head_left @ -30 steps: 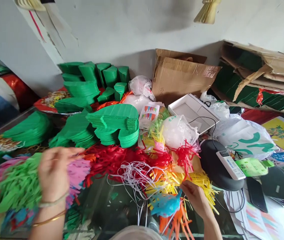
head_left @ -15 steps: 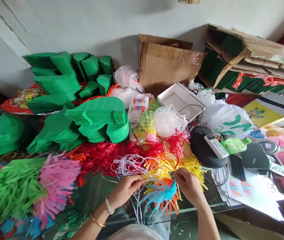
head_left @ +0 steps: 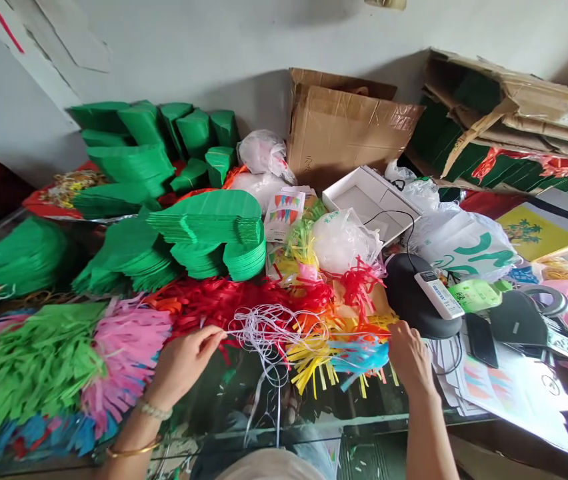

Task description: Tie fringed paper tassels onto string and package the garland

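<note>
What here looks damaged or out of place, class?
The white cords lie tangled across the red paper fringe, beside the left hand; the cardboard at upper right is torn, a strip hanging loose.

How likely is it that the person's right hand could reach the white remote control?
Quite likely. The right hand sits just below the white remote control, which lies on a black rounded object, and nothing seems to stand between them; only the blue paper fringe lies beside the hand.

A craft workshop piled with paper fringe (head_left: pixel 224 300).
</note>
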A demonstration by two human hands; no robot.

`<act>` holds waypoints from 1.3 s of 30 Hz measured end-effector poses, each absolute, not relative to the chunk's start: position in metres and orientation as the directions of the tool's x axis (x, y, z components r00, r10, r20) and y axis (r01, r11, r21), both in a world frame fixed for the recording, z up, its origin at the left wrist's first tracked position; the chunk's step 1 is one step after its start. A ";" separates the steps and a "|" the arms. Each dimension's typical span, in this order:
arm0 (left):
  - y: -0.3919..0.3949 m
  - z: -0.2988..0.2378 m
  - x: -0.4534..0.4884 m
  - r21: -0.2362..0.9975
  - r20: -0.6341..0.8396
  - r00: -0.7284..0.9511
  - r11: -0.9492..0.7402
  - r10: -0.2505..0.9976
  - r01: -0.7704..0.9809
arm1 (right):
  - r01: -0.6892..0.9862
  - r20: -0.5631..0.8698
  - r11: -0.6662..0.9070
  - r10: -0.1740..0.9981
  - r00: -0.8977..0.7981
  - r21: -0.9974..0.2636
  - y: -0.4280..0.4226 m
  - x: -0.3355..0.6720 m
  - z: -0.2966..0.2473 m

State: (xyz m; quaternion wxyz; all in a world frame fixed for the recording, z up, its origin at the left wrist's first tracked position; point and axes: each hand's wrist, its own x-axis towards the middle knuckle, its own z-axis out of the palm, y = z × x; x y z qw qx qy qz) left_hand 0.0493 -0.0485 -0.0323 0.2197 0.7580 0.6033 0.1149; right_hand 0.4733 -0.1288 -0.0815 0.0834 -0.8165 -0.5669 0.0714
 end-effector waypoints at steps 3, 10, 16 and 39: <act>-0.065 -0.029 0.103 0.487 -0.175 0.451 -0.321 0.875 0.812 | 0.751 -0.029 -0.173 0.979 0.201 -0.637 -0.131 0.408 -0.064; -0.071 -0.018 0.171 0.630 -0.184 0.667 -0.434 0.722 0.644 | 0.457 -0.080 -0.075 0.997 0.007 -0.886 -0.148 0.346 -0.047; -0.040 -0.024 0.166 0.645 -0.211 0.674 -0.417 0.708 0.641 | 0.739 -0.057 -0.203 0.974 0.218 -0.643 -0.150 0.398 -0.071; 0.039 -0.134 0.395 0.300 -0.141 0.897 -0.845 0.419 0.442 | 0.273 -0.100 -0.388 0.714 0.693 -0.880 -0.148 0.481 -0.139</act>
